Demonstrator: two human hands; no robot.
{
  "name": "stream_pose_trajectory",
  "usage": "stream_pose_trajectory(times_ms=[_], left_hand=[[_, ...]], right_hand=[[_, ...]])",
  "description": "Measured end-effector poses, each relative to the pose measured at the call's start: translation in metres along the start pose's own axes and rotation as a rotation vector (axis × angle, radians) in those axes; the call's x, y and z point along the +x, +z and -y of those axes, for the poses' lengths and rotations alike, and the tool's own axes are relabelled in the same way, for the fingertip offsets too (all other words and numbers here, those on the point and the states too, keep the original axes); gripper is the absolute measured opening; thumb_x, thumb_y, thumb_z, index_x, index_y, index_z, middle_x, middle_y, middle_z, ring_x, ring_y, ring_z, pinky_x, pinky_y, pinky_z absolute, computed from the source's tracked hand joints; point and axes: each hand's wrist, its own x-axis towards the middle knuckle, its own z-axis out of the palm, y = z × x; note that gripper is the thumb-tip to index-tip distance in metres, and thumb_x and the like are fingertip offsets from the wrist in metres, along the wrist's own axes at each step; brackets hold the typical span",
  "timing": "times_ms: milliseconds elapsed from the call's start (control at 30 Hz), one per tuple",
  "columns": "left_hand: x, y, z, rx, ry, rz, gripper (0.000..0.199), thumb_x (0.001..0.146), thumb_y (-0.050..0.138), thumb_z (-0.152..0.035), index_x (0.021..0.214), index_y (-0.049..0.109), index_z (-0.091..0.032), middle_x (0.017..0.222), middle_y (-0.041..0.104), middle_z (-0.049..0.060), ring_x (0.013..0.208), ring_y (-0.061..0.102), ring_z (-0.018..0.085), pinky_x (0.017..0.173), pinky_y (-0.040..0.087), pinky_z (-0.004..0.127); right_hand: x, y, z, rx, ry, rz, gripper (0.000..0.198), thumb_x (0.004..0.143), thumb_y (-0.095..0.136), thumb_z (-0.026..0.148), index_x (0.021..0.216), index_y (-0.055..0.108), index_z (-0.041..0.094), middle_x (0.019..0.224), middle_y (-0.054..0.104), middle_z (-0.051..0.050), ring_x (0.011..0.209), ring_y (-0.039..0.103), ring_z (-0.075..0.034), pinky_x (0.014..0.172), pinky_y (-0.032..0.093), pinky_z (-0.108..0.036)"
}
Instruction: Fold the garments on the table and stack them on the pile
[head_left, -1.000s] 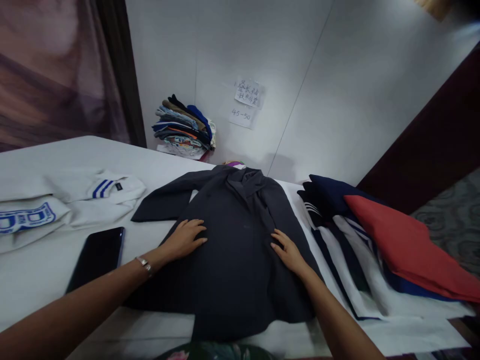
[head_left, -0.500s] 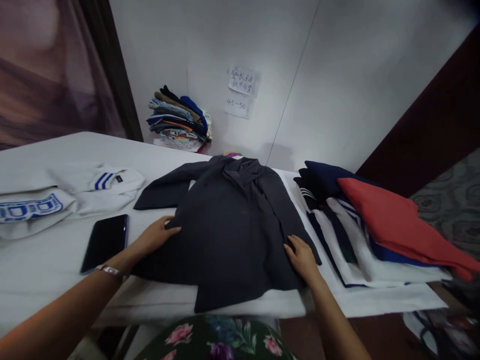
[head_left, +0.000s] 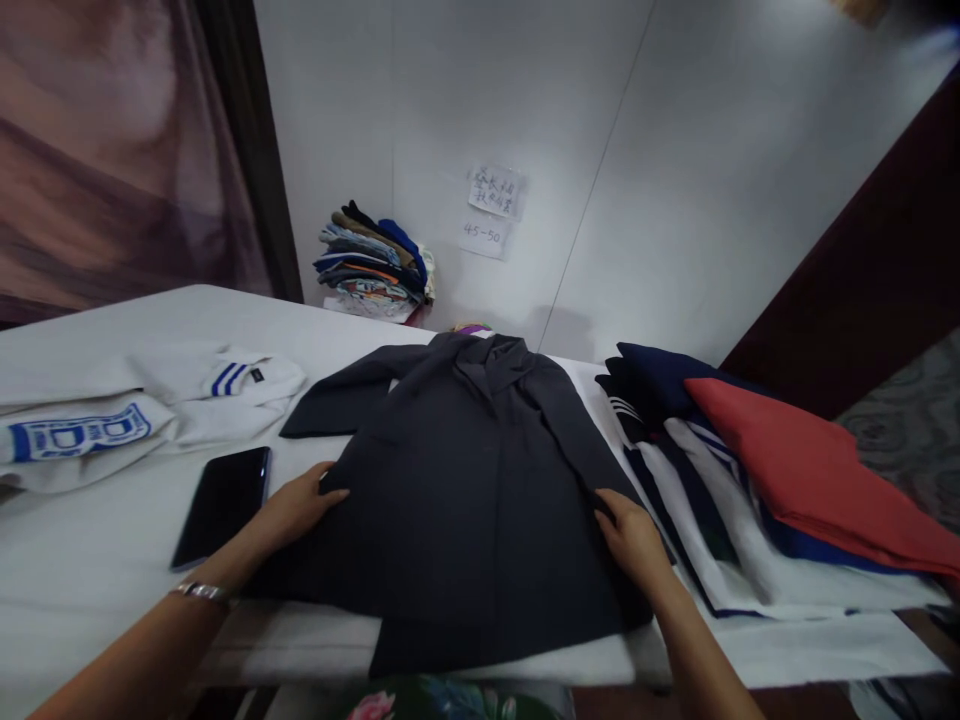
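A dark grey long-sleeved coat [head_left: 450, 520] lies spread on the white-covered table, its collar at the far end. One sleeve stretches out to the left; the other runs down the right side. My left hand [head_left: 301, 506] pinches the coat's left edge between thumb and fingers. At the right edge, my right hand [head_left: 630, 536] has its thumb and fingers closed on the cloth. The bottom hem reaches the table's front edge, with a lower flap of it nearest to me.
A phone [head_left: 223, 505] lies beside my left forearm. Further left rests a white garment [head_left: 187, 420] with blue stripes. Folded clothes topped by a red garment [head_left: 795, 460] flank the coat on the right. Another clothes pile [head_left: 375, 260] stands by the wall [head_left: 585, 100] with paper notes.
My right hand has gripped the coat's right edge and drawn it outward, so the front lies flatter and wider. My left hand still holds the left edge. The view has shifted slightly.
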Motion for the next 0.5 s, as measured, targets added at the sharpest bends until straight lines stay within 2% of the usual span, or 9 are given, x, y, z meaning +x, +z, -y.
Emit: stream_pose_trajectory(times_ms=[133,267,400,500], left_hand=[[-0.006,0.001,0.000,0.035,0.005,-0.031,0.059,0.084,0.049,-0.042,0.136,0.052,-0.014,0.118,0.072,0.016,0.109,0.068,0.033,0.091,0.052,0.040],[-0.015,0.004,-0.001,0.071,-0.015,-0.055,0.061,0.087,0.044,-0.045,0.140,0.050,-0.016,0.115,0.074,0.016,0.105,0.069,0.037,0.087,0.052,0.043],[-0.021,0.003,-0.005,0.003,-0.037,-0.069,0.065,0.086,0.044,-0.052,0.140,0.050,-0.016,0.107,0.075,0.015,0.100,0.071,0.036,0.083,0.052,0.042],[-0.018,0.004,-0.002,-0.124,-0.058,-0.068,0.071,0.084,0.043,-0.064,0.137,0.052,-0.017,0.099,0.075,0.012,0.094,0.072,0.033,0.081,0.053,0.040]], right_hand=[[0.027,0.012,0.036,0.295,-0.088,0.061,0.039,0.091,0.049,0.036,0.117,0.072,0.019,0.121,0.072,-0.012,0.116,0.066,-0.028,0.105,0.050,-0.046],[0.071,0.044,0.074,0.540,-0.136,0.157,0.036,0.087,0.057,0.035,0.116,0.072,0.020,0.118,0.074,-0.010,0.108,0.069,-0.025,0.099,0.053,-0.042],[0.133,0.078,0.108,0.580,-0.011,0.178,0.056,0.081,0.066,0.034,0.134,0.060,0.016,0.127,0.068,-0.015,0.105,0.069,-0.025,0.095,0.054,-0.040],[0.178,0.096,0.132,0.524,0.103,0.182,0.078,0.079,0.072,0.041,0.147,0.046,0.013,0.136,0.061,-0.019,0.116,0.065,-0.028,0.101,0.049,-0.041]])
